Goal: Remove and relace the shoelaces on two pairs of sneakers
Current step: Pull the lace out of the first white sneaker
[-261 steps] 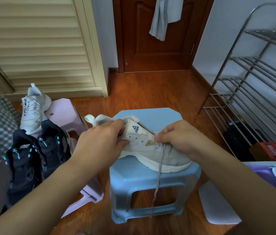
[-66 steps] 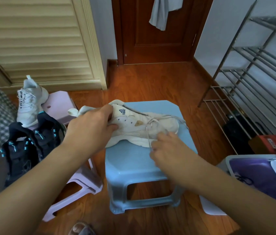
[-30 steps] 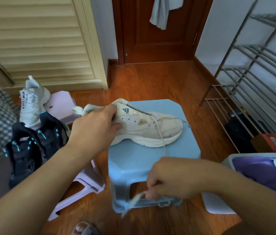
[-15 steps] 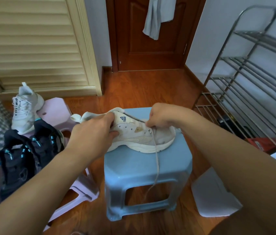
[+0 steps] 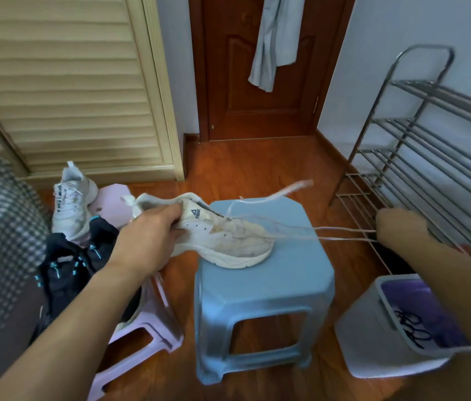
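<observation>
The blue stool (image 5: 263,287) at centre carries only the toe of the white sneaker (image 5: 228,241); its heel hangs off toward 9 o'clock, held up by the left hand (image 5: 147,241), which grips the collar. A hard tug could drag the shoe off the stool toward 3 o'clock, or tip the light stool. The right hand (image 5: 401,230), out at 3 o'clock and blurred, appears closed around the shoelace (image 5: 329,234), drawn taut from the eyelets; its fingers are not clear. A loose lace end (image 5: 297,188) whips at 1 o'clock and could snag the metal rack (image 5: 430,157) or jam in an eyelet.
</observation>
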The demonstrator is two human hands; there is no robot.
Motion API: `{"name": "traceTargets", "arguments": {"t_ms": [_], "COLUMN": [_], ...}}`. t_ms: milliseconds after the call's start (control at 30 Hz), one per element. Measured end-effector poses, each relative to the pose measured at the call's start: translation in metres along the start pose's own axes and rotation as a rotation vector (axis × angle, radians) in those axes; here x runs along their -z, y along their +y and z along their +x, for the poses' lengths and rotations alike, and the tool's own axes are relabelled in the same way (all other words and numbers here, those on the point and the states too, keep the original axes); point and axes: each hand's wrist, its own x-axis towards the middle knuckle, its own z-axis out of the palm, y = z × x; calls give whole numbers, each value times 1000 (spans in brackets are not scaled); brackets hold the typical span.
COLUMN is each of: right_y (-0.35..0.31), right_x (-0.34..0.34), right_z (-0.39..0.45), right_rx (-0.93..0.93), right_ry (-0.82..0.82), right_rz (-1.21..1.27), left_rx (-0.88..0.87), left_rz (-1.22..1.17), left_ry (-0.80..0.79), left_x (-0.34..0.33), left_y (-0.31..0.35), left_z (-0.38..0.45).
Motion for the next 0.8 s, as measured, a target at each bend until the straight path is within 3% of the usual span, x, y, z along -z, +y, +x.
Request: {"name": "traceTargets", "arguments": {"t_ms": [133, 200, 267, 367, 500, 633, 700, 800], "right_y": [-88, -128, -153, -155, -136, -113, -103, -82], "right_x": [40, 61, 65, 63, 62, 44, 37, 12], "right_z": [-19, -52, -68, -66, -57, -58, -61, -46], "right_rx": [629, 876, 985, 959, 872, 803, 740, 533], "right_ry": [70, -121, -229, -215, -364, -401, -298, 90], "right_rz": [467, 554, 472, 391, 491, 622, 842, 1035], "left_rx": [-60, -47, -18, 1, -11, 9, 14, 54], "left_rz": [-22, -53, -73, -95, -107, -98, -89, -71], "left_ry": [22, 12, -3, -31, -38, -43, -41, -46], "left_x": [-4, -4, -4, -6, -7, -8, -9, -12], "left_y": [4, 2, -2, -9, -16, -18, -18, -18], "left_z": [-4, -7, -7, -6, -4, -1, 1, 1]}}
